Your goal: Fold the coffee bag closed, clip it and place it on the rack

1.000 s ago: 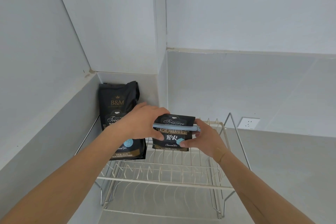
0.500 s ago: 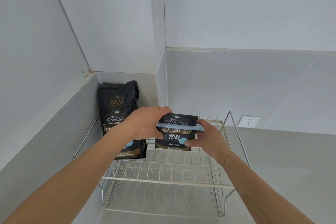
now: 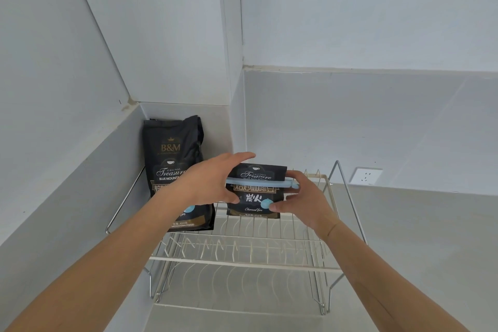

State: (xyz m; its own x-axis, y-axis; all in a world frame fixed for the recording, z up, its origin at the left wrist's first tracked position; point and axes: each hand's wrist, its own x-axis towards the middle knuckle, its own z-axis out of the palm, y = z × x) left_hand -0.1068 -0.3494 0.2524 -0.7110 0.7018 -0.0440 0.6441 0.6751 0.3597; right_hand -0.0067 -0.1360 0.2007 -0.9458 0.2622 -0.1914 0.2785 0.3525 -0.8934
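A black coffee bag [image 3: 254, 205] with its top folded down stands on the upper shelf of the white wire rack [image 3: 242, 261]. A light blue clip [image 3: 262, 182] runs across the fold. My left hand [image 3: 213, 180] grips the bag's left side, fingers over the top. My right hand [image 3: 301, 197] holds the right side by the clip's end, thumb on the bag's front. The bag's bottom edge touches the rack wires.
A taller black B&M coffee bag [image 3: 175, 167] stands unfolded at the rack's left, against the wall corner. A white wall socket [image 3: 366, 176] sits to the right. Grey walls close in on the left and behind; the counter runs to the right.
Both hands have shifted the clipped bag slightly right and back on the upper shelf. The grip is unchanged.
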